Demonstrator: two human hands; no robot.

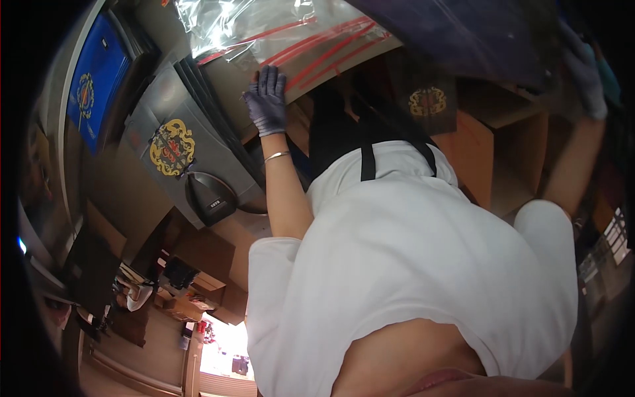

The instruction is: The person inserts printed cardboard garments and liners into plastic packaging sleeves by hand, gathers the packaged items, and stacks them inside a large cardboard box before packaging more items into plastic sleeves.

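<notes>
My left hand [268, 99], in a purple-grey glove, lies with its fingers stretched out at the near edge of a stack of clear plastic bags [297, 49] with red stripes. Nothing shows in its grasp. My right hand [585, 76], also gloved, is raised at the far right, beside the edge of a dark purplish sheet [469, 40]. Blur and shadow hide how its fingers meet that sheet. The sheet hangs over the right end of the bags.
To the left stand grey folded bags [149, 129] with a gold emblem and blue ones [99, 73]. A dark, pointed object [210, 198] lies against the grey bags. Open cardboard boxes [506, 145] stand at the right; more boxes [205, 255] are at lower left.
</notes>
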